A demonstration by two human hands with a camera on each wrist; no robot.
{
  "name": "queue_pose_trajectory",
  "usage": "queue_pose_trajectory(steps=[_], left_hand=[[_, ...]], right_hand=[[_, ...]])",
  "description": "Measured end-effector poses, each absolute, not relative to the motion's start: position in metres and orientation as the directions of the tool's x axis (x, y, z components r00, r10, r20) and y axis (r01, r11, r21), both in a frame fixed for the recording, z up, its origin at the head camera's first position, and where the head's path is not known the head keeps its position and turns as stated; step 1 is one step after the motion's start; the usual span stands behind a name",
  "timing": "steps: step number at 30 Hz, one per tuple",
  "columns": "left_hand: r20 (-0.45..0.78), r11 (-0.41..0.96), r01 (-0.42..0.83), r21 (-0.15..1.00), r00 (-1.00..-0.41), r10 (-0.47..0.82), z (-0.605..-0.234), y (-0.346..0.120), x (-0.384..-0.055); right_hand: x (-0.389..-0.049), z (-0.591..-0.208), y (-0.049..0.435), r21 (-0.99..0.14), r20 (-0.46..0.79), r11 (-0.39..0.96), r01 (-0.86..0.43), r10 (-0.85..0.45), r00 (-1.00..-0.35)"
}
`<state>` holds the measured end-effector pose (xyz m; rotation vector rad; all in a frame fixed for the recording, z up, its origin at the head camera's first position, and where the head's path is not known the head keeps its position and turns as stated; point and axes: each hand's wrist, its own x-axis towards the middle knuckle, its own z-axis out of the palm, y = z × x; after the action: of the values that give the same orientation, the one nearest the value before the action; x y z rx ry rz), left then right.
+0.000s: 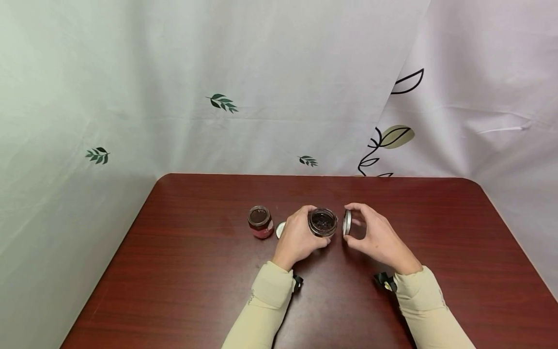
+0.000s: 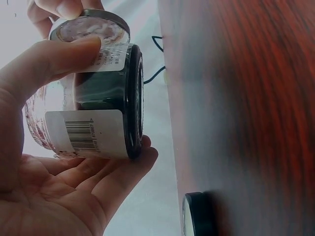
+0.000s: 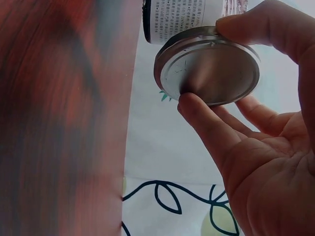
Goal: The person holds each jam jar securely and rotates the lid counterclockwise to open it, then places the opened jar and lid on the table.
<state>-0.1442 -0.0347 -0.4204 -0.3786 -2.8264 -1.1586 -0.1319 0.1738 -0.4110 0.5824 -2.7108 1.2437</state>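
My left hand (image 1: pixel 297 238) grips an uncovered glass jar (image 1: pixel 323 223), its mouth facing up and dark contents showing inside. In the left wrist view, a white barcode label (image 2: pixel 83 132) wraps the jar, and the thumb presses on its side. The jar is held above the table. Just right of it, my right hand (image 1: pixel 378 238) pinches a round metal lid (image 1: pixel 347 223) by its rim, tilted on edge and apart from the jar. The right wrist view shows one silvery face of this lid (image 3: pixel 211 73).
A second jar (image 1: pixel 262 232) with a reddish label and dark contents stands on the dark red wooden table (image 1: pixel 196 271), left of my left hand. Beside it lies another lid (image 1: pixel 280 230), partly hidden by that hand. Patterned white cloth (image 1: pixel 270 135) hangs behind the table.
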Motion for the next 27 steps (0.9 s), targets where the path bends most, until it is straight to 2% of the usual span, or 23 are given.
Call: queue_pose_trajectory(steps=[27], left_hand=[[0.118, 0.706, 0.243, 0.665, -0.968, 0.222, -0.4250, -0.0324, -0.1449]], right_hand=[[-0.1364, -0.4199, 0.1771, -0.681, 0.163, 0.651, -0.336, -0.312, -0.936]])
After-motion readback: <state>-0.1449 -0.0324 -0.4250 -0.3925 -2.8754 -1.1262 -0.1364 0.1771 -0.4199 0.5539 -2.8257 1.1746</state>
